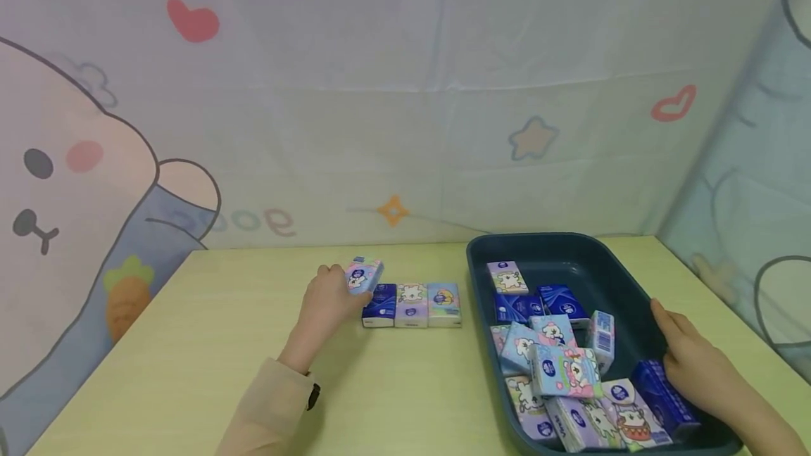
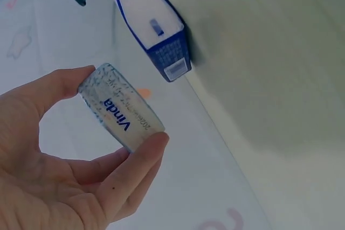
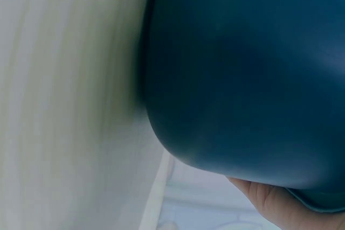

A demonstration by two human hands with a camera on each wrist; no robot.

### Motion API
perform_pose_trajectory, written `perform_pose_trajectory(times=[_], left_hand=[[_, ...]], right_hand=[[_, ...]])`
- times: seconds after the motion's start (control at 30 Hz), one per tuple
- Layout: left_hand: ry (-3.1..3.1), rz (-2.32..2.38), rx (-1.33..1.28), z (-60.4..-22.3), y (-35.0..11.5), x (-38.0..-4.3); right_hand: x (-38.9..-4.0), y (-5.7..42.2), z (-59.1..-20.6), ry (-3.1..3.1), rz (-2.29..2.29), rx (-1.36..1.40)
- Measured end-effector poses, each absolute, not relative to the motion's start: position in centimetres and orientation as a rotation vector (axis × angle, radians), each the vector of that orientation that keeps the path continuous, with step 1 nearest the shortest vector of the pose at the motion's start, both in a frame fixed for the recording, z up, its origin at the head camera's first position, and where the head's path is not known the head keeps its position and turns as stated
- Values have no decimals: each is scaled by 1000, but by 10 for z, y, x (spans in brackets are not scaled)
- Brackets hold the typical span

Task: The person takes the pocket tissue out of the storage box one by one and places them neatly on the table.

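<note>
My left hand (image 1: 326,308) pinches a small pink-and-blue tissue pack (image 1: 364,275) between thumb and fingers. In the left wrist view the end of this tissue pack (image 2: 121,106) shows the word Vinda. It is held at the left end of a row of three packs on the table: a dark blue pack (image 1: 379,307), a purple pack (image 1: 412,307) and a pastel pack (image 1: 445,305), side by side. My right hand (image 1: 700,364) grips the right rim of a dark teal basin (image 1: 570,255). Part of that hand (image 3: 269,200) shows beyond the basin's wall in the right wrist view.
Inside the basin several tissue packs lie in a loose heap, among them a light blue pack (image 1: 566,370) on top and a dark blue pack (image 1: 664,398) by the right wall. The pale yellow table (image 1: 209,343) ends at a printed cloth backdrop (image 1: 355,90).
</note>
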State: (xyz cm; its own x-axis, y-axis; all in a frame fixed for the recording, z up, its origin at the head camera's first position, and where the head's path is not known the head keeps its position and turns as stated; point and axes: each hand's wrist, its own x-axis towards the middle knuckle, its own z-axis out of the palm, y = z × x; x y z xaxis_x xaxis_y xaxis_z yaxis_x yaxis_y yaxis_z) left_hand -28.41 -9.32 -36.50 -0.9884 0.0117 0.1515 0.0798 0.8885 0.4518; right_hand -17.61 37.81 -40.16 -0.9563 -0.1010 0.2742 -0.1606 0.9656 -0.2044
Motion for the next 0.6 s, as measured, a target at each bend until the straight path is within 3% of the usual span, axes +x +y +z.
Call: perform_pose_trajectory(times=[0.6], left_hand=[[-3055, -653, -25, -364, -114, -286]], right_hand=[[-176, 380, -403, -2872, 329, 185]])
